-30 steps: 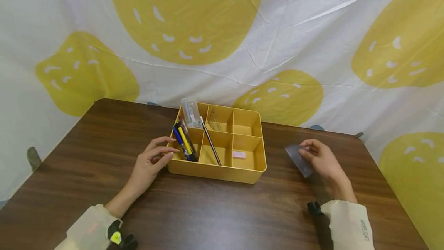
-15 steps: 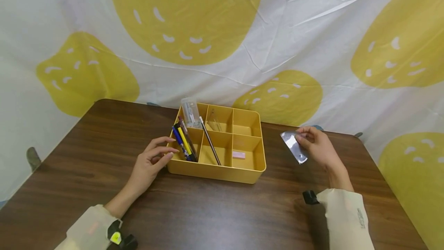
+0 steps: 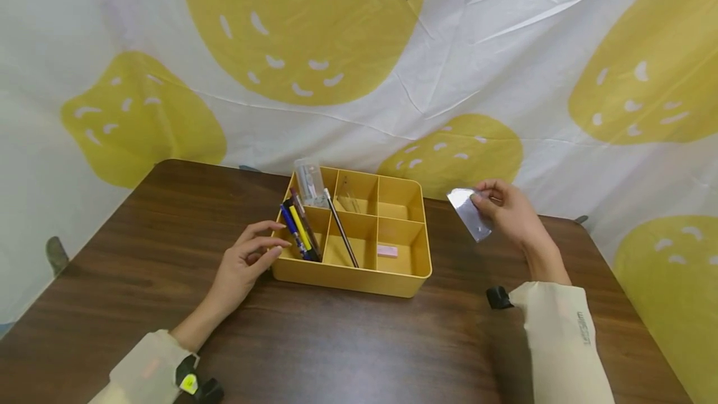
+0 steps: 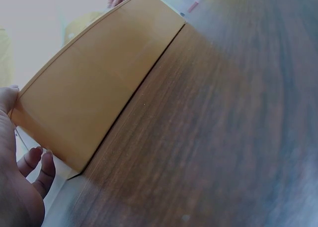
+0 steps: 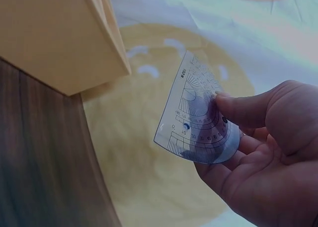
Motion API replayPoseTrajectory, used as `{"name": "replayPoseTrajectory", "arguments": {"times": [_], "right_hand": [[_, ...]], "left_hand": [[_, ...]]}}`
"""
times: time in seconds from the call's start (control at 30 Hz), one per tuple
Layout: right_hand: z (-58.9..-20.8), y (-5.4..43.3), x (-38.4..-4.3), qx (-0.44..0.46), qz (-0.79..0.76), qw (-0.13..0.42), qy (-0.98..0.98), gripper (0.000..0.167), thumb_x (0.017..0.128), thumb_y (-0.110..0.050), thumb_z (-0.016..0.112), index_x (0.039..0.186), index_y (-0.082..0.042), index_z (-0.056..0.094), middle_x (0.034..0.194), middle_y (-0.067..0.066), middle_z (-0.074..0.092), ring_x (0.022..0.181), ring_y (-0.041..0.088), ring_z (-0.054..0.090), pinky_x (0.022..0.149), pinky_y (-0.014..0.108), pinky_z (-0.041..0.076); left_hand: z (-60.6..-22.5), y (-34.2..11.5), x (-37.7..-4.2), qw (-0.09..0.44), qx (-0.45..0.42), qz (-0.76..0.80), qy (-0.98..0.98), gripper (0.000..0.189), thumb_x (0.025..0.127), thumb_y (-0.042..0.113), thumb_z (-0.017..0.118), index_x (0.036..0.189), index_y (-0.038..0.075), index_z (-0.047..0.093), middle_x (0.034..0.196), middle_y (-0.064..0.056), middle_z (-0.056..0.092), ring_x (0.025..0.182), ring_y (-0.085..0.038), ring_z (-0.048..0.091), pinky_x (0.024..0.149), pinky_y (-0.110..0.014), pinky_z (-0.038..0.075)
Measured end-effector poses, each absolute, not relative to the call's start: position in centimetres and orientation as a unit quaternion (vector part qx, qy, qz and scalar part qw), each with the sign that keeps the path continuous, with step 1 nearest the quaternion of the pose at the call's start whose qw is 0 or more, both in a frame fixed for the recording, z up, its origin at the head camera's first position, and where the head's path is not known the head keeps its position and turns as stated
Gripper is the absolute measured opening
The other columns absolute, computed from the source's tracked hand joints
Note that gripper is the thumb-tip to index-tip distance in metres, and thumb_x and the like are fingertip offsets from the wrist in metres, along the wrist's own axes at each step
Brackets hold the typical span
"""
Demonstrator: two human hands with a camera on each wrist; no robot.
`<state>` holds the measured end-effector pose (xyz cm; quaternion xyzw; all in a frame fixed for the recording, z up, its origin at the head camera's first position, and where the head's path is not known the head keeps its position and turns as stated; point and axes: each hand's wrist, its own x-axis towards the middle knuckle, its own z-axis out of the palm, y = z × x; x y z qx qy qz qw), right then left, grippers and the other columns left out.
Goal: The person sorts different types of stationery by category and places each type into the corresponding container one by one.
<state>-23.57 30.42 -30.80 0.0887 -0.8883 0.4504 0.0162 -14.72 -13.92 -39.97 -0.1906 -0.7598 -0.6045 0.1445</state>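
Note:
A clear plastic protractor point(image 5: 191, 118) with printed scales hangs above the table on the right, pinched between the thumb and fingers of my right hand point(image 3: 507, 211). To its left stands a yellow divided organizer box point(image 3: 348, 280). My left hand point(image 3: 241, 267) touches the box's left rim near the front corner, its fingers relaxed; in the left wrist view some fingers are cut off or hidden. Several pens point(image 3: 300, 229) lean in the front left compartment, a pencil point(image 3: 341, 229) in the front middle one. A pink eraser point(image 3: 387, 251) lies in the front right compartment.
A clear case point(image 3: 310, 182) stands in the back left compartment, and a clear set square point(image 3: 346, 195) leans in the back middle one. The brown wooden table point(image 3: 359, 341) ends at a lemon-print curtain point(image 3: 449, 86) behind the box.
My right hand has raised the protractor and moved it away from me and slightly left. The protractor's face now catches more light. My left hand and the box have not moved.

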Motion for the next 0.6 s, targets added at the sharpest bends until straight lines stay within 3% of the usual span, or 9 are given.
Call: {"name": "replayPoseTrajectory", "arguments": {"times": [0.6], "right_hand": [[-28.9, 26.9, -25.3, 0.099, 0.471, 0.012, -0.876, 0.032, 0.097, -0.018, 0.057, 0.120, 0.004, 0.049, 0.112, 0.018, 0.057, 0.092, 0.016, 0.059, 0.075, 0.024, 0.051]], "left_hand": [[-40.0, -14.0, -14.8, 0.147, -0.194, -0.594, -0.767, 0.013, 0.092, -0.001, 0.060, 0.100, -0.004, 0.070, 0.127, -0.016, 0.052, 0.101, -0.010, 0.052, 0.068, -0.025, 0.045]]}}
